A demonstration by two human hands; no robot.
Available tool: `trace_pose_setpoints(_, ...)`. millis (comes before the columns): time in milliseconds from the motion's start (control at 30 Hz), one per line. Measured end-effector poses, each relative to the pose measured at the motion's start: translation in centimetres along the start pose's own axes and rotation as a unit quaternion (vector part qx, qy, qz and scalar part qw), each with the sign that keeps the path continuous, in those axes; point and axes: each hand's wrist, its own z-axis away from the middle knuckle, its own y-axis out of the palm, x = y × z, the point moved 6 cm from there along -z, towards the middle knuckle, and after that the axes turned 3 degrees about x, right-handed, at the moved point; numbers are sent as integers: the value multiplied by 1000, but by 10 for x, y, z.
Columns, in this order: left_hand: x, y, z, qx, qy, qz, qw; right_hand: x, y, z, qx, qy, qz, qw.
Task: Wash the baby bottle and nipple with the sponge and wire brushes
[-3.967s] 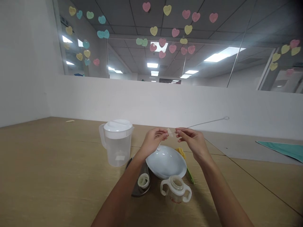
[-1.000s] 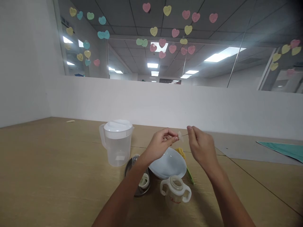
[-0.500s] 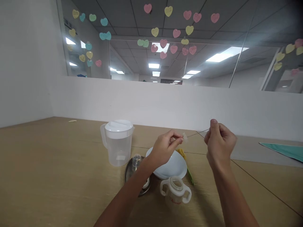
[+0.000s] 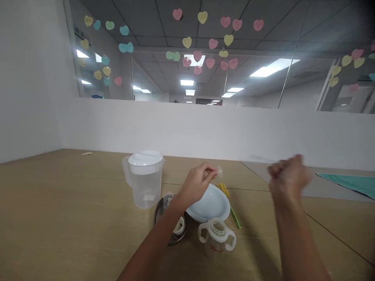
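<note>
My left hand (image 4: pixel 197 181) pinches a small clear piece (image 4: pixel 220 171), which looks like a bottle teat, above the white bowl (image 4: pixel 215 212). Off to the right, my right hand (image 4: pixel 288 177) is closed and smeared by motion. A thin stick (image 4: pixel 259 158), faint and blurred, points left from its fingers, apart from the clear piece. Below the bowl stands a two-handled baby bottle (image 4: pixel 217 236) with its top uncovered. On a round metal tray (image 4: pixel 158 214), partly hidden by my left forearm, lie a clear cap (image 4: pixel 168 200) and a white ring (image 4: pixel 180 226).
A lidded clear plastic pitcher (image 4: pixel 146 183) stands left of the tray. Beside the bowl lies a brush with a yellow head and green handle (image 4: pixel 234 217). A teal cloth (image 4: pixel 350 184) is at the far right, and a small flat pale piece (image 4: pixel 87 153) lies at the back left.
My right hand has moved right, drawing the thin stick away from the clear piece. My left hand has shifted slightly left, still pinching that piece. The view has tilted a little.
</note>
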Motion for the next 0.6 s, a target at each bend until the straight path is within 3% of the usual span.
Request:
trace_pose_setpoints(67, 5, -5, -1, -14, -5, -31, 999, 14, -39, -24, -93, -16, 10, 995)
trace_pose_setpoints(167, 9, -3, -2, 0, -4, -93, 996, 32, -63, -40, -107, -35, 52, 992)
trace_pose_setpoints(300, 11, 11, -2, 42, -8, -211, 976, 49, -31, -11, -47, -47, 42, 997)
trace_pose_setpoints(400, 13, 16, -1, 63, -20, -286, 956, 75, 12, 45, 20, -159, 87, 983)
trace_pose_setpoints(467, 14, 15, -1, 71, -27, -309, 948, 94, 27, 90, 27, -242, 151, 958)
trace_pose_setpoints(500, 14, 14, -1, 71, -27, -315, 946, 99, 31, 110, 45, -245, 174, 953)
trace_pose_setpoints(533, 13, 12, -1, 70, -24, -319, 945, 103, 33, 127, 71, -243, 185, 950)
trace_pose_setpoints(600, 11, 10, -1, 64, -14, -325, 943, 109, 39, 155, 204, -224, 185, 935)
